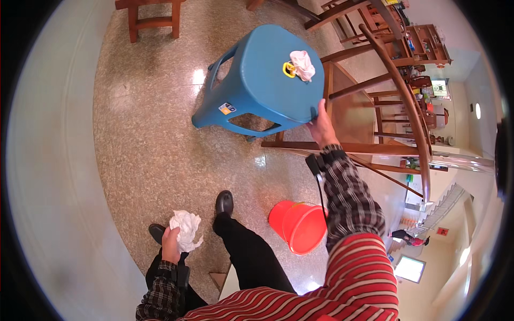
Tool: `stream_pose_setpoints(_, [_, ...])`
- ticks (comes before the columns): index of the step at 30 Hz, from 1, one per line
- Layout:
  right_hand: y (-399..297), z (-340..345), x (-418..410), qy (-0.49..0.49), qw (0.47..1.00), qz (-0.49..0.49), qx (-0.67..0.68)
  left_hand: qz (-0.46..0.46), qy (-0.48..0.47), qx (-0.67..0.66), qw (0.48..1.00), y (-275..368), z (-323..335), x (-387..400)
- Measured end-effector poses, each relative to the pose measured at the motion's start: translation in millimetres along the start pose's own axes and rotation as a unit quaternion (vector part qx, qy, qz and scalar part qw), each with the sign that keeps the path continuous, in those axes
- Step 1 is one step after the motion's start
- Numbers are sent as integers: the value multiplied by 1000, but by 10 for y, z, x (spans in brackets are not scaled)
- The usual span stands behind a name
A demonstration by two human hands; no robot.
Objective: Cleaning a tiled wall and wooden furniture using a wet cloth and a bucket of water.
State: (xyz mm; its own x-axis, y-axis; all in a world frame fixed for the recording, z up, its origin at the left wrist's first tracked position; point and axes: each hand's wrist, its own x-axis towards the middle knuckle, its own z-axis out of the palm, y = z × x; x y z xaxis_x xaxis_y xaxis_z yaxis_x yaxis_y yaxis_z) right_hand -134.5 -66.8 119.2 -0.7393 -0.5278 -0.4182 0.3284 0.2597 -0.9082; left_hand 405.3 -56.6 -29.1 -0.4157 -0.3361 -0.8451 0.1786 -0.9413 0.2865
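My left hand holds a crumpled white cloth or tissue low over the floor by my shoe. Reaching forward, my right hand grips the near right edge of a blue plastic stool; some of its fingers are hidden by the rim. On the stool's seat lies a bunched whitish bag or cloth with a yellow ring-shaped piece beside it. A sticker marks the stool's side.
A red bucket stands on the speckled floor right of my leg. Close to the stool's right side is a wooden armchair. A small wooden stool sits at the back, and a pale wall runs along the left. Far right, another person is visible.
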Motion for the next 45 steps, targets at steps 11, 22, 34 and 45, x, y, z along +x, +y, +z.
stream_pose_setpoints(11, [204,70,-197,-153,981,104,61,-16,103,248,963,173,184,-1138])
stream_pose_setpoints(22, [950,677,-1366,-15,971,137,196,37,28,246,968,1100,1642,-1467])
stream_pose_setpoints(34, [785,623,-1245,-25,977,140,160,-170,-155,413,881,2320,2350,123])
stream_pose_setpoints(45, [907,619,-1345,30,984,75,160,-168,-175,406,881,2334,2667,-124])
